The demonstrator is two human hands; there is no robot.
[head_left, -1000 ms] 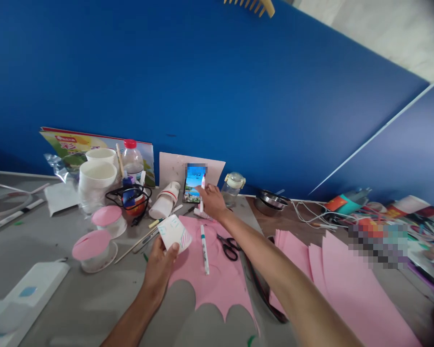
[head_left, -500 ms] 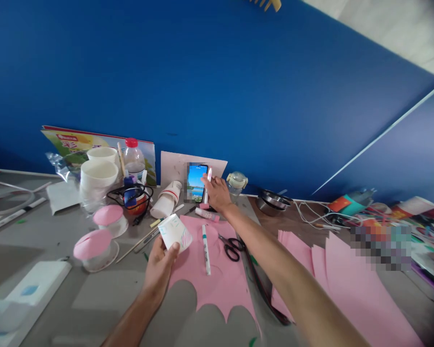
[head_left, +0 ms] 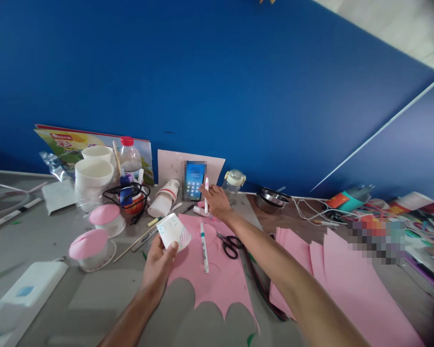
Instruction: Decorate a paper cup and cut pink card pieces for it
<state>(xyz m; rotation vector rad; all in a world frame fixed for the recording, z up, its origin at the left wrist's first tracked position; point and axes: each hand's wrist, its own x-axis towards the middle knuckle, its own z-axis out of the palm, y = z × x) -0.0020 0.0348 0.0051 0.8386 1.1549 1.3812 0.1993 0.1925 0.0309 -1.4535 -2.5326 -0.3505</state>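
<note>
My left hand (head_left: 161, 258) is closed round a small white paper cup (head_left: 172, 232) with teal marks and pink stripes drawn on its side. A white marker with a pink end (head_left: 206, 195) is held in my right hand (head_left: 217, 202), whose fingers are close to the lit screen of a phone (head_left: 194, 180). The phone stands upright against a pale pink card (head_left: 169, 166). Whether a fingertip touches the screen, I cannot tell. Below, a scalloped pink paper sheet (head_left: 217, 284) carries a teal-marked marker (head_left: 204, 248) and black-handled scissors (head_left: 230, 248).
Stacked white cups (head_left: 94, 173), a red-capped bottle (head_left: 130, 156) and a tangled black cable (head_left: 125, 190) stand back left. Two pink-topped cups (head_left: 90, 243) sit nearer. To the right are a lidded glass jar (head_left: 234, 183), metal bowls (head_left: 271, 198) and folded pink paper (head_left: 358, 284).
The phone screen has gone from a landscape picture to a keypad-like screen. My right hand has dropped slightly, with the marker still in it. My left hand keeps the cup almost where it was.
</note>
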